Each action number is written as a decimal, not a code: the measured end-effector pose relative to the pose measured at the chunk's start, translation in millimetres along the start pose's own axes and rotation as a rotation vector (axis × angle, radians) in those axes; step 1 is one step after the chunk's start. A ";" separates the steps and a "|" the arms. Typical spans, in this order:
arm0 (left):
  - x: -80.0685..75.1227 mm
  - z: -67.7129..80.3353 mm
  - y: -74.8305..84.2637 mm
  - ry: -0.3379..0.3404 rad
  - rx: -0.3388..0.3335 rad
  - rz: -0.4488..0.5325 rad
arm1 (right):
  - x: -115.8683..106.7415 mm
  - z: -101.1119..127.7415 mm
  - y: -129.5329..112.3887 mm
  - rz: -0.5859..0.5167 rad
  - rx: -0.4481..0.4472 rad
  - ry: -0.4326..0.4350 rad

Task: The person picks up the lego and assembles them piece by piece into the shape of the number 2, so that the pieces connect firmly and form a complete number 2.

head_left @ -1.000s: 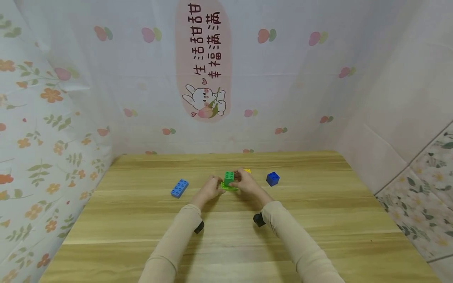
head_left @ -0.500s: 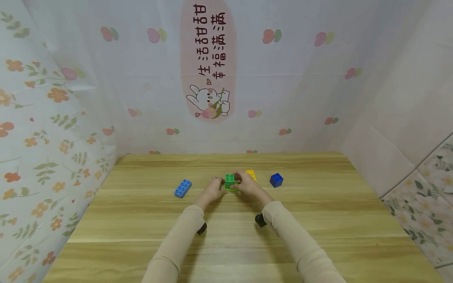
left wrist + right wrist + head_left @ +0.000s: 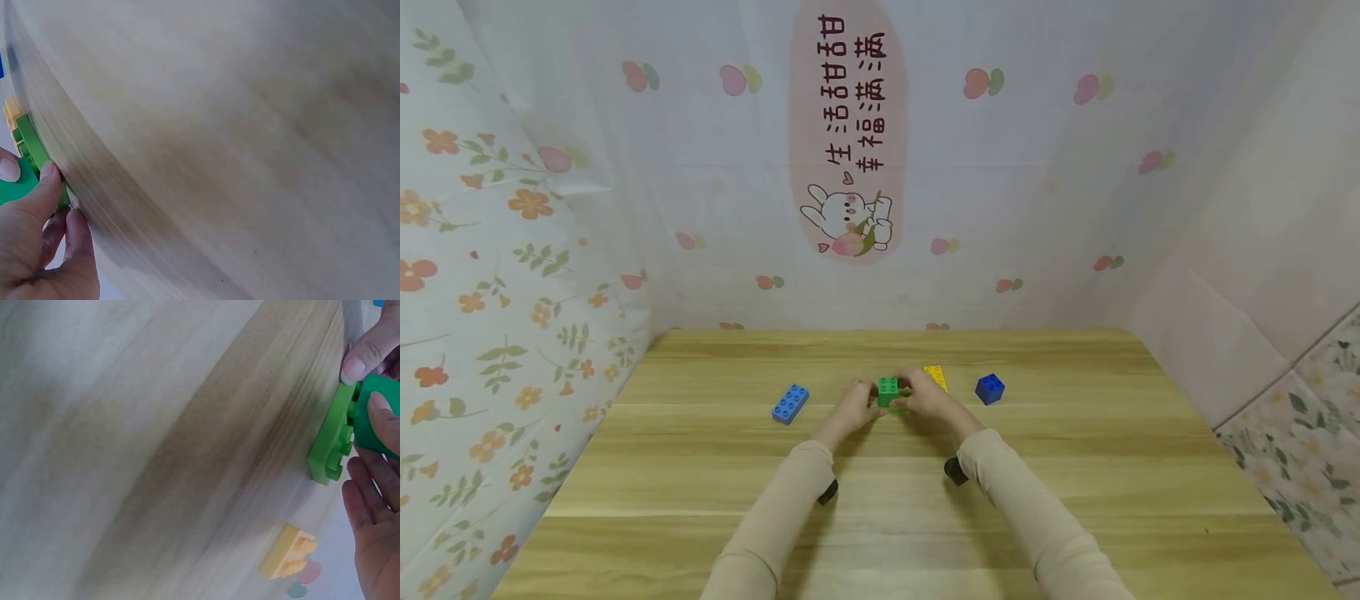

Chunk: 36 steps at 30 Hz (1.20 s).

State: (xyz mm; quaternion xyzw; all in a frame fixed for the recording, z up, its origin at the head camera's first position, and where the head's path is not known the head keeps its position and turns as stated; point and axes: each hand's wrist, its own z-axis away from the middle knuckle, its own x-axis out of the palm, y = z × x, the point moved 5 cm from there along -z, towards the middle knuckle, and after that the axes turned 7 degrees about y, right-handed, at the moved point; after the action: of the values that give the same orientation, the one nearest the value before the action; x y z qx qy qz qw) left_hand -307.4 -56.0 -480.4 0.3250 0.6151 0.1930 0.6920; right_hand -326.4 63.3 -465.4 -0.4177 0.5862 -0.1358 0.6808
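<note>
In the head view my left hand (image 3: 853, 406) and right hand (image 3: 929, 398) meet around a green block (image 3: 887, 390) with studs on top. My right thumb and fingers pinch this block, which sits at the studs of a flat lime-green brick (image 3: 331, 440) in the right wrist view. Whether the studs are fully pressed in cannot be seen. The left wrist view shows my left thumb and fingers gripping one end of the lime-green brick (image 3: 34, 147). Its other end juts out past the block.
A flat yellow brick (image 3: 936, 377) lies just beyond my right hand. To its right is a dark blue block (image 3: 990, 388). A long light-blue brick (image 3: 790, 404) lies left of my left hand. Patterned cloth (image 3: 715, 208) hangs behind the wooden table (image 3: 895, 517).
The green block has shifted left along the lime-green brick, covering the end that showed before. Both hands stay around the bricks. The whole head view has shifted slightly.
</note>
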 end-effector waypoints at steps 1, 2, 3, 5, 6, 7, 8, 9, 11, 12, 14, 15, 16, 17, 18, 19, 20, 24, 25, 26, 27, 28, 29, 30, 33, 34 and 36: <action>0.2 -0.2 -0.4 0.000 -0.004 0.001 | 0.2 -0.3 -1.2 0.011 -0.011 -0.007; 0.3 -0.4 -0.5 0.003 -0.002 0.000 | 0.3 -0.3 -2.5 0.027 -0.020 -0.012; 0.3 -0.7 -0.6 0.003 -0.002 -0.004 | 0.4 -0.3 -3.7 0.041 -0.029 -0.016; -0.1 -1.2 -0.9 0.007 0.003 -0.019 | 0.1 -0.4 -5.2 0.059 -0.029 -0.015; -0.4 -1.3 -0.9 0.006 0.005 -0.023 | 0.0 -0.6 -5.9 0.063 -0.025 -0.016; -0.6 -1.9 -0.8 0.005 0.009 -0.024 | -0.2 -0.8 -5.8 0.068 -0.021 -0.016; -0.9 -2.4 -0.6 0.006 0.018 -0.024 | -0.4 -0.8 -5.5 0.070 -0.016 -0.016; -1.2 -2.8 -0.3 0.005 0.025 -0.021 | -0.5 -1.0 -5.3 0.070 -0.015 -0.014; -2.0 -3.3 0.8 0.007 0.045 -0.016 | -0.8 -0.8 -4.5 0.070 -0.005 -0.013; -2.4 -3.4 1.1 0.006 0.052 -0.017 | -0.7 -0.6 -4.1 0.070 -0.005 -0.013; -2.4 -3.3 1.7 0.005 0.062 -0.023 | -0.2 0.0 -3.3 0.063 -0.003 -0.015; -2.2 -3.2 1.9 0.003 0.063 -0.023 | 0.1 0.3 -3.0 0.063 -0.004 -0.017; -2.2 -3.1 1.9 0.002 0.060 -0.025 | 0.6 0.5 -2.6 0.061 -0.003 -0.022; -2.0 -3.1 1.6 -0.001 0.057 -0.029 | 1.2 0.7 -2.2 0.059 -0.001 -0.025; -1.6 -3.4 1.1 -0.004 0.050 -0.027 | 1.6 0.7 -1.9 0.057 -0.002 -0.024; -1.1 -3.8 0.9 -0.005 0.044 -0.024 | 2.1 0.5 -1.4 0.055 -0.004 -0.023; -0.7 -4.3 0.5 -0.007 0.040 -0.020 | 2.7 0.3 -1.0 0.060 -0.012 -0.020; -1.1 -3.8 2.0 -0.010 0.047 -0.031 | 5.0 1.1 -1.1 0.060 -0.038 -0.004; -1.3 -3.3 2.7 -0.011 0.053 -0.041 | 6.1 1.5 -1.2 0.064 -0.047 -0.003; -1.4 -3.0 3.1 -0.011 0.062 -0.054 | 7.0 2.3 -1.3 0.068 -0.054 0.001; -1.5 -2.3 3.9 -0.012 0.064 -0.061 | 8.1 3.1 -0.9 0.070 -0.055 0.004; -1.8 -1.5 4.6 -0.013 0.065 -0.061 | 9.0 4.1 -0.7 0.079 -0.064 0.009; -1.9 -1.1 5.2 -0.013 0.068 -0.063 | 9.8 5.4 -0.1 0.083 -0.066 0.011; -2.0 -0.5 6.0 -0.012 0.069 -0.066 | 10.2 7.0 0.9 0.079 -0.061 0.016; -2.1 0.4 8.7 -0.015 0.063 -0.052 | 7.7 13.6 6.1 0.037 -0.024 0.042; -2.1 0.2 9.5 -0.016 0.063 -0.047 | 5.2 15.8 7.8 0.016 -0.010 0.059; -2.4 -0.5 10.9 -0.021 0.055 -0.027 | -2.3 20.0 11.7 -0.019 0.028 0.099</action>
State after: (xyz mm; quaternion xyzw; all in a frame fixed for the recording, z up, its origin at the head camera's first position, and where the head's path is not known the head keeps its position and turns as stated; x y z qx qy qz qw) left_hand -306.9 -49.7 -471.2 0.3375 0.6171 0.1636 0.6917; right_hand -312.4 80.2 -473.1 -0.4066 0.6134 -0.1709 0.6551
